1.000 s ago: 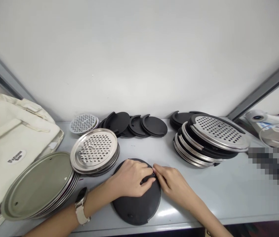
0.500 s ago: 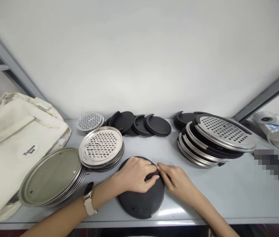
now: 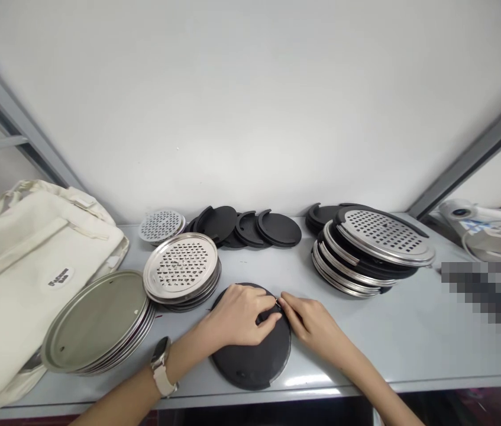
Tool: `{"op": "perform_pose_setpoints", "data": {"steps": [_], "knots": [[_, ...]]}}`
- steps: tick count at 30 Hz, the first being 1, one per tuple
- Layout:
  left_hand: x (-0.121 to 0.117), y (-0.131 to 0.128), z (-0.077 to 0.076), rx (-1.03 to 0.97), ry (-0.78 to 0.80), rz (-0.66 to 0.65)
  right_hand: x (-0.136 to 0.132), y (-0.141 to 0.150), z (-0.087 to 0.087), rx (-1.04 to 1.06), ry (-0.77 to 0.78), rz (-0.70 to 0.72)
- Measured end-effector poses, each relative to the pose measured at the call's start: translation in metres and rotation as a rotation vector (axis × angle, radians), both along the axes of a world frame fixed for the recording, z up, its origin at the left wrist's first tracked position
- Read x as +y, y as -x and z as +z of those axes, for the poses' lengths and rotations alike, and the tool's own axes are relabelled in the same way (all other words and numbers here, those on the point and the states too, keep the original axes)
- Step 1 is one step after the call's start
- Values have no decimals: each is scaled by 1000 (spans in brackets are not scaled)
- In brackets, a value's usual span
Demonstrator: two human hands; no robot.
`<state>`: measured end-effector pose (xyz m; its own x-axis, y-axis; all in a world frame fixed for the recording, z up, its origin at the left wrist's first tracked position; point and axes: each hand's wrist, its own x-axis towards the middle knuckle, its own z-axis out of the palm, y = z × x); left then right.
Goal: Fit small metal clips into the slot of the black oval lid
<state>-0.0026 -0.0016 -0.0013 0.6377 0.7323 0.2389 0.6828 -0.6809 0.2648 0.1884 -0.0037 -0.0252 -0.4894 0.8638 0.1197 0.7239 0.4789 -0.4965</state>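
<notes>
One grey shelf (image 3: 365,355). One black disc (image 3: 252,367), flat, near the shelf's front edge. Two hands: left hand (image 3: 235,316) curled over the disc, right hand (image 3: 314,325) at its rim, fingertips (image 3: 284,303) meeting there; any pinch too small to tell.

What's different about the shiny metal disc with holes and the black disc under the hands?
The steel disc is shiny and full of little holes, while the black disc is dull, with no such holes showing. The steel disc sits on top of a stack, but the black disc lies alone on the grey shelf. The left hand rests on the black disc, and no hand touches the steel disc. Both are round and lie flat.
</notes>
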Motion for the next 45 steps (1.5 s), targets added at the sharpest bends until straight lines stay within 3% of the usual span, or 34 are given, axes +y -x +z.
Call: {"op": "perform_pose_setpoints", "data": {"steps": [7,15,32,45], "knots": [[-6,-2,7,-117,19,79,-1,-2,1,14,13,2],[-5,-2,9,-115,-9,-29,-2,-3,1,40,-2,9],[-3,0,9,-123,27,-62,-8,-1,6,65,39,-43],[2,5,7,-162,38,-57,-5,-5,1,100,61,-32]]}}
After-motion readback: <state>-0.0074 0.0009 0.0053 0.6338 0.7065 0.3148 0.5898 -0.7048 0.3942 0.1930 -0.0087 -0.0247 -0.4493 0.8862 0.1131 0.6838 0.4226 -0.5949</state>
